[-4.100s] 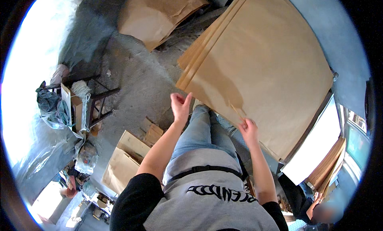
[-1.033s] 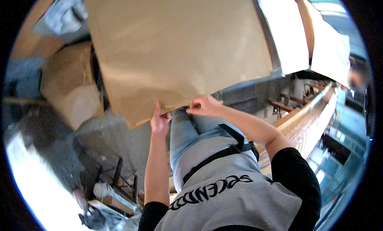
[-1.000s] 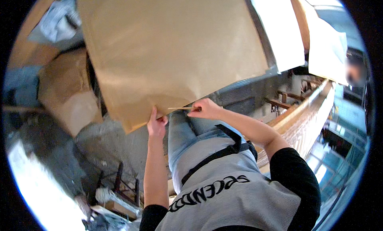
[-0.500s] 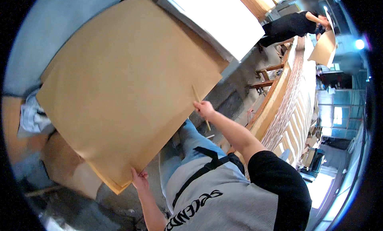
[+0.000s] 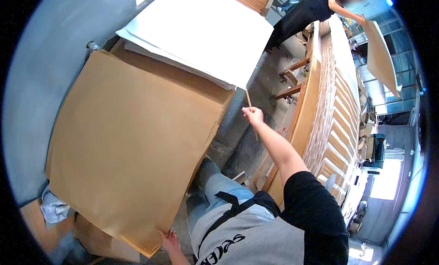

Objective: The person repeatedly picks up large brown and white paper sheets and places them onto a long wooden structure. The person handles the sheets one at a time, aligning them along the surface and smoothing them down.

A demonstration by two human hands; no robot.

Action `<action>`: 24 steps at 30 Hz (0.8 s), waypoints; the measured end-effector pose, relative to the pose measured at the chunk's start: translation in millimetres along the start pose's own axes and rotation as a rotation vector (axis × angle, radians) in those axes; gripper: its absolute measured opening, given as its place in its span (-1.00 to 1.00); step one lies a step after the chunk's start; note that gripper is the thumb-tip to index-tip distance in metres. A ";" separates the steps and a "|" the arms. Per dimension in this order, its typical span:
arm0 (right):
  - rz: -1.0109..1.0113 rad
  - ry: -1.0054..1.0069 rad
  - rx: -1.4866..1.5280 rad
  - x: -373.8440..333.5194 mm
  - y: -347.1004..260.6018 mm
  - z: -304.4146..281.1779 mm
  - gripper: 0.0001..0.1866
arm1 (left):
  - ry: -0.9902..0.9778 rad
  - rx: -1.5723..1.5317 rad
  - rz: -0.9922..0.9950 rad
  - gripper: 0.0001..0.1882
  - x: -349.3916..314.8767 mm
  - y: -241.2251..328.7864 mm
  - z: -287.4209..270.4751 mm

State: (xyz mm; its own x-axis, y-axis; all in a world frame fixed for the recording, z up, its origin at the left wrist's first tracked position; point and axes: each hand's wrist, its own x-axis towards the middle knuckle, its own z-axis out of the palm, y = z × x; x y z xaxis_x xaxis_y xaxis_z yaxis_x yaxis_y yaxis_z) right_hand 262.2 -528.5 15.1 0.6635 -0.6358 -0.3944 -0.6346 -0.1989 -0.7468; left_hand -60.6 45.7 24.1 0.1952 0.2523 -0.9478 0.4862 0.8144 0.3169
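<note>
A large stack of brown paper sheets (image 5: 123,146) lies to my left, its top sheet smooth and flat. My left hand (image 5: 170,241) pinches the top sheet's near corner, thumb above and the other fingers partly hidden. Off the stack's right side, my right hand (image 5: 254,115) is closed round a thin wooden stick (image 5: 248,99) and does not touch the paper. The stick shows on both sides of the fist.
White sheets (image 5: 196,34) are piled beyond the brown stack. On the right runs a long bench (image 5: 315,109) carrying fanned strips of white and brown sheets. Another person (image 5: 304,15) stands at its far end, holding a tan sheet (image 5: 378,54). A grey cloth (image 5: 55,206) lies at left.
My right hand, still with the stick, has moved away from the sheet's right edge. The top sheet now lies nearer, uncovering more brown paper beside the white pile. The other person's sheet has swung outward.
</note>
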 end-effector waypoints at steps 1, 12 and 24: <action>0.004 0.040 -0.040 17.6 -11.7 -4.6 -0.83 | 0.021 0.006 -0.003 -0.57 2.5 -1.1 -2.1; -0.029 0.002 -0.608 124.0 -49.8 -5.8 -0.78 | 0.181 0.072 -0.022 -0.55 -23.7 5.0 13.6; -0.194 -0.126 -0.969 123.1 -72.5 -2.2 -0.71 | 0.222 -0.096 -0.092 -0.50 -25.4 -5.0 20.7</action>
State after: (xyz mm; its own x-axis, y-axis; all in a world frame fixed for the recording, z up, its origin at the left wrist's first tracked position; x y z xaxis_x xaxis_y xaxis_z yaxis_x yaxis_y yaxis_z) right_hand 389.0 -594.0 21.9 0.7917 -0.4548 -0.4078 -0.5228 -0.8498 -0.0673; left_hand -50.4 24.4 47.4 -0.0434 0.2750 -0.9605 0.4079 0.8825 0.2342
